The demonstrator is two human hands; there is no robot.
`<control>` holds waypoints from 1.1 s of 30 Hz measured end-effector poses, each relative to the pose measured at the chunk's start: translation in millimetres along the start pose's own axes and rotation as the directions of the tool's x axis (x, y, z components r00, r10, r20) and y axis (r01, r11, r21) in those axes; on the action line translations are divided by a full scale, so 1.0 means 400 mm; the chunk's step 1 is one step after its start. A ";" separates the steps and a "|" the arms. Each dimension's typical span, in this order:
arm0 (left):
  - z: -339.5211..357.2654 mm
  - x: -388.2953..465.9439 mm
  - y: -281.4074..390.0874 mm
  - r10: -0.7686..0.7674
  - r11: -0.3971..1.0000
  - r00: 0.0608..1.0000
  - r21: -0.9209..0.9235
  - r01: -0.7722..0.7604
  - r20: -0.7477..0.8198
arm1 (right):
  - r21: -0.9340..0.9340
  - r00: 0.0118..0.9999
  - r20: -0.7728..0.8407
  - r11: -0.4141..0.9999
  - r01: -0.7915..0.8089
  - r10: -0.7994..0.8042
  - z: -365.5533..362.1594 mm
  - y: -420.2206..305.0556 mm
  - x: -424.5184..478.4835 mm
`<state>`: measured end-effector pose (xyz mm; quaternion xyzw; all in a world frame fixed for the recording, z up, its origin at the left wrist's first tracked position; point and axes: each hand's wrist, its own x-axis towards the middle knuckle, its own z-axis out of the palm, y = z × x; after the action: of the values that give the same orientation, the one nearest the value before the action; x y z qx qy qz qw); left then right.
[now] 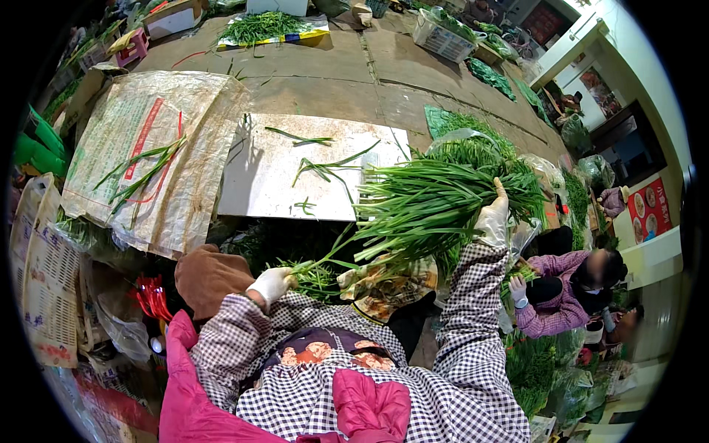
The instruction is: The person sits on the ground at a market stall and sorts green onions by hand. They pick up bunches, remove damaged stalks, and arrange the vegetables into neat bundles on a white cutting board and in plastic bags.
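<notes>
My right hand (493,219), in a pale glove, grips a thick bunch of long green leaves, likely Chinese chives (426,191). The bunch lies on its side, pale cut ends to the left, over the right edge of a white board (277,177). My left hand (275,285), in a white glove, pinches a few loose stalks (332,252) low in front of my body. Beneath them, more cut greens (313,282) lie by my lap. Several stray leaves (327,166) rest on the board.
A woven sack (166,205) with leaves and a red strip on it lies left of the board. Red ties (152,299) hang near my left elbow, beside a brown cloth (213,277). A co-worker (559,293) sits at right among piled greens. A white crate (443,36) stands farther back.
</notes>
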<state>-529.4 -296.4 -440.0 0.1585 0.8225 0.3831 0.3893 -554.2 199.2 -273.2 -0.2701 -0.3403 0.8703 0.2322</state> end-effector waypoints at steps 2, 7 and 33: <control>0.058 0.041 0.000 0.280 0.949 0.949 -0.105 -0.296 -0.145 | -0.015 0.989 -0.108 0.995 0.096 -0.097 0.064 0.043 -0.026; 0.137 0.160 -0.062 0.152 0.951 0.980 -0.250 -0.180 -0.127 | -0.014 0.984 -0.179 1.000 -0.018 0.015 0.082 0.096 0.007; 0.098 0.103 0.216 0.371 0.250 0.865 -0.860 -0.444 -0.338 | 0.030 0.993 -0.046 0.993 -0.112 0.113 0.089 0.088 -0.046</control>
<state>-529.5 -197.0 -412.1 0.1085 0.4091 0.8650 0.2697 -570.7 148.5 -270.8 -0.3062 -0.3069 0.8799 0.1946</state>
